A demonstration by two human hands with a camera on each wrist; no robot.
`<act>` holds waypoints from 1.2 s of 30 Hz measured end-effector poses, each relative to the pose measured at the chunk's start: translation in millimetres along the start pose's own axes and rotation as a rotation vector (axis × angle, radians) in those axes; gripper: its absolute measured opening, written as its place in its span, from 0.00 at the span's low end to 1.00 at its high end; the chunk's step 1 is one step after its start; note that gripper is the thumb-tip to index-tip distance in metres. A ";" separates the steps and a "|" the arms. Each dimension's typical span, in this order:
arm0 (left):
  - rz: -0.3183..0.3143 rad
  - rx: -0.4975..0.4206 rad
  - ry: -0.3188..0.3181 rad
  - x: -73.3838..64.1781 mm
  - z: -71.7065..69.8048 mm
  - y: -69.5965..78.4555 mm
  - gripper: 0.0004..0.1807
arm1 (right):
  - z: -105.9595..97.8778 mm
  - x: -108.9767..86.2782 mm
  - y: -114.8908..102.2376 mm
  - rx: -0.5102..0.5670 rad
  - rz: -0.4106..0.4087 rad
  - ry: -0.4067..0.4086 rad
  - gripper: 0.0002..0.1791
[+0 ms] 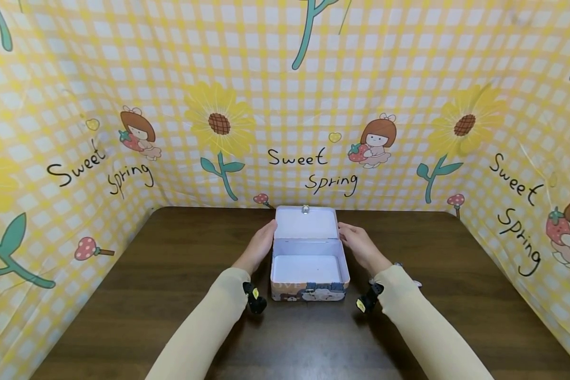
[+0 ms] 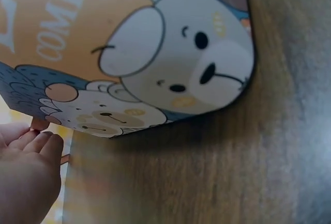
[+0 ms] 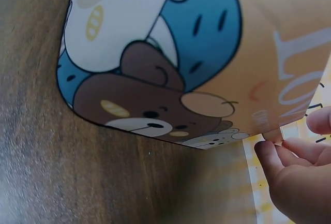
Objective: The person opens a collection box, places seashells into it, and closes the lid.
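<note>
A rectangular tin box [image 1: 309, 293] stands on the table, its hinged lid [image 1: 306, 224] raised and tilted back. The white inside and a small metal clasp [image 1: 305, 209] on the lid's top edge show in the head view. Cartoon bears and lettering cover the outer walls. My left hand [image 1: 260, 247] holds the left side near the hinge, fingers curled at the back corner in the left wrist view. Opposite it, my right hand [image 1: 363, 247] grips the right rear side, with fingertips bent round the back edge in the right wrist view. Some fingertips are hidden behind the tin.
The brown wooden table [image 1: 171, 316] extends around the tin. Yellow checked cloth [image 1: 285, 105] with printed flowers hangs behind and on both sides. Black wrist cameras [image 1: 255, 298] sit on both cuffs. A small pale thing [image 1: 417, 284] peeks out beside the right sleeve.
</note>
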State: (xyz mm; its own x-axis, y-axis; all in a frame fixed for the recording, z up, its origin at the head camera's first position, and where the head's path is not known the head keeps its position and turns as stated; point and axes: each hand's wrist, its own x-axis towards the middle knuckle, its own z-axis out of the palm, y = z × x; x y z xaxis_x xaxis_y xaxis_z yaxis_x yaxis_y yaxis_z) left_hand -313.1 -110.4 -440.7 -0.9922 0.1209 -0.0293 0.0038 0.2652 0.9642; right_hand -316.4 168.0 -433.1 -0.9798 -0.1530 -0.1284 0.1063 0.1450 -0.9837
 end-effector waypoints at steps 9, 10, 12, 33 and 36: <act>0.042 0.092 -0.020 -7.4 -4.1 4.0 0.37 | -5.4 -5.3 -1.8 0.038 -0.031 -0.020 0.29; 0.046 0.109 -0.026 -8.5 -5.5 3.7 0.37 | -6.3 -6.7 -2.2 0.043 -0.035 -0.022 0.29; 0.061 0.152 -0.041 -11.8 -8.9 4.2 0.37 | -8.2 -9.7 -3.0 0.040 -0.043 -0.031 0.29; 0.251 0.437 -0.299 -79.2 -43.1 8.4 0.44 | -19.3 -28.4 -9.6 -0.015 -0.084 -0.107 0.27; 0.239 0.451 -0.319 -85.5 -43.6 5.9 0.47 | -21.1 -30.6 -8.9 -0.029 -0.090 -0.120 0.27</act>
State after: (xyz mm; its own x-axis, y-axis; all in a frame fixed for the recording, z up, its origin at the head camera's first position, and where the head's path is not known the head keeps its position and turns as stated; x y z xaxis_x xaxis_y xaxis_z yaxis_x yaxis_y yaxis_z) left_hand -233.7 -160.9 -421.0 -0.8716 0.4893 0.0296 0.3437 0.5670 0.7486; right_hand -290.9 192.0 -417.8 -0.9576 -0.2826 -0.0558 0.0125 0.1530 -0.9882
